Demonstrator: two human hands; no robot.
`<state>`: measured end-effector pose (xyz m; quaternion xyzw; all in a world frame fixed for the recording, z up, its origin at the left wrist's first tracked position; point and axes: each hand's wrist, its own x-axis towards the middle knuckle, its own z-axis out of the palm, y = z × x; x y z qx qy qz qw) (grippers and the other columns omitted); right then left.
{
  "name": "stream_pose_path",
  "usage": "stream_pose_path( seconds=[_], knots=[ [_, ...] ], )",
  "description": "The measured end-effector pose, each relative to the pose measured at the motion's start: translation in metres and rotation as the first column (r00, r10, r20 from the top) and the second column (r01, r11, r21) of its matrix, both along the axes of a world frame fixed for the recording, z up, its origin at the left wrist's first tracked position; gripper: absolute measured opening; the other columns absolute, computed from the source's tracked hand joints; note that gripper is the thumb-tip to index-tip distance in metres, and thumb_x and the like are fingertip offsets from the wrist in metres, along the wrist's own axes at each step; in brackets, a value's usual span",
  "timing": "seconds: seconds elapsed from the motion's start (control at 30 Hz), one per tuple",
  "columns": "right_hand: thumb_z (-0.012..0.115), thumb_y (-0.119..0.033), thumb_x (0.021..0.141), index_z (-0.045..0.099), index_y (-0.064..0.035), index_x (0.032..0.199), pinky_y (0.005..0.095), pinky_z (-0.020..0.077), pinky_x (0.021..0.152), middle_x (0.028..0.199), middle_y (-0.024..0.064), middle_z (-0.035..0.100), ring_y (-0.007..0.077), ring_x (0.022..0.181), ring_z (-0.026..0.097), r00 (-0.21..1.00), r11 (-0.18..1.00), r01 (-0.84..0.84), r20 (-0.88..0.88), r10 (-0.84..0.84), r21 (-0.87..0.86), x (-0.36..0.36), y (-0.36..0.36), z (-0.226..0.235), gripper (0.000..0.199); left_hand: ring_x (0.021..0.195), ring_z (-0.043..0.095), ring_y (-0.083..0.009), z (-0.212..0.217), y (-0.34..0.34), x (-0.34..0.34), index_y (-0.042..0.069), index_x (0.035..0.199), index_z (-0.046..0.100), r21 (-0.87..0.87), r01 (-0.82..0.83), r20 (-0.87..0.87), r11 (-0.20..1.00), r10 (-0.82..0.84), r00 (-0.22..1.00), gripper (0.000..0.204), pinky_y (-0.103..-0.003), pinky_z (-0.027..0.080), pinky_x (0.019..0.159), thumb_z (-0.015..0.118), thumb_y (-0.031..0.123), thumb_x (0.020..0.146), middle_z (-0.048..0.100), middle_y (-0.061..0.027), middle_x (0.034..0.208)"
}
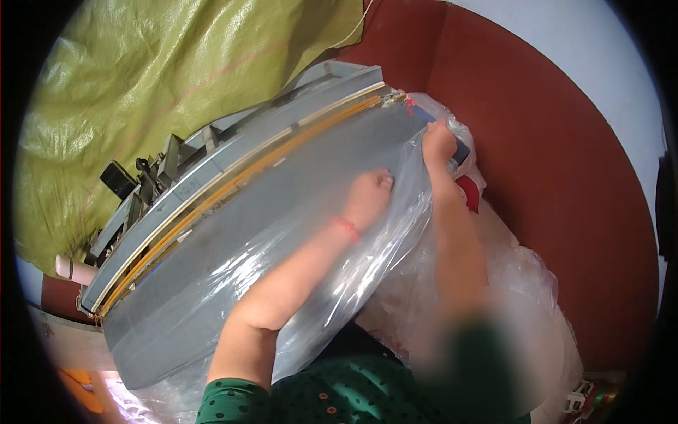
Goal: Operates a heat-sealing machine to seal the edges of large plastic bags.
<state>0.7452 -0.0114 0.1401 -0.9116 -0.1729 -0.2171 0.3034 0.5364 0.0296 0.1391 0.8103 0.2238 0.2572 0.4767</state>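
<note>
A clear plastic sheet [385, 244] lies in glossy folds over the near side of a long grey tabletop [282, 184]. My left hand [371, 198], a red band at its wrist, is closed over the tabletop, its curled fingers pinching the sheet near its far folds. Farther right, my right hand [439, 143] is closed on the same sheet at the table's far right corner. Its fingertips are partly hidden by the hand. Beside that hand, some blue material and a red tie [409, 104] show at the corner.
Along the table's far edge runs a metal frame with an orange strip [282, 145]. A black box [118, 180] and a pink cylinder [75, 270] stand beyond it. A yellow-green tarpaulin [162, 71] hangs at far left. Bulky plastic-wrapped material [515, 283] sits right, before a dark red wall [544, 155].
</note>
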Motion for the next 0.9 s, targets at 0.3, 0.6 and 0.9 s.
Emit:
stream_pose_path(
  seconds=[0.3,0.6,0.9],
  knots=[
    [0.052,-0.029,0.083,0.055,-0.0048,0.081,0.0459,0.0459,0.064,0.074,0.0174,0.062,0.0353,0.072,0.06,0.999,0.994,-0.009,0.036,0.005,0.108,0.021,-0.014,-0.002,0.024,0.049,0.038,-0.0037,0.071,-0.009,-0.046,-0.004,0.103,0.055,-0.746,0.587,0.432,0.314,-0.443,0.786,0.026,-0.018,0.027,0.042,0.048,0.017,0.089,0.053,0.0002,0.066],
    [0.043,-0.037,0.085,0.059,-0.0098,0.088,0.0467,0.0464,0.069,0.085,0.0139,0.062,0.0336,0.079,0.06,0.998,0.989,0.052,0.026,-0.048,-0.141,0.023,0.001,-0.015,0.031,0.065,0.061,-0.0197,0.078,-0.037,-0.395,0.0,0.094,0.053,-0.809,0.407,0.267,0.424,-0.351,0.897,0.023,-0.029,0.05,0.057,0.063,-0.002,0.073,0.058,-0.0072,0.074],
    [0.042,-0.042,0.086,0.054,-0.0117,0.096,0.0505,0.0452,0.063,0.091,0.0176,0.061,0.0395,0.084,0.058,0.988,0.956,-0.08,0.104,0.113,-0.281,0.071,-0.006,-0.037,0.034,0.057,0.042,-0.0023,0.16,-0.036,-0.744,0.011,0.082,0.052,-0.259,-0.784,-0.382,0.564,0.685,0.62,0.02,-0.019,0.034,0.049,0.058,0.003,0.064,0.047,0.0058,0.069]
  ],
)
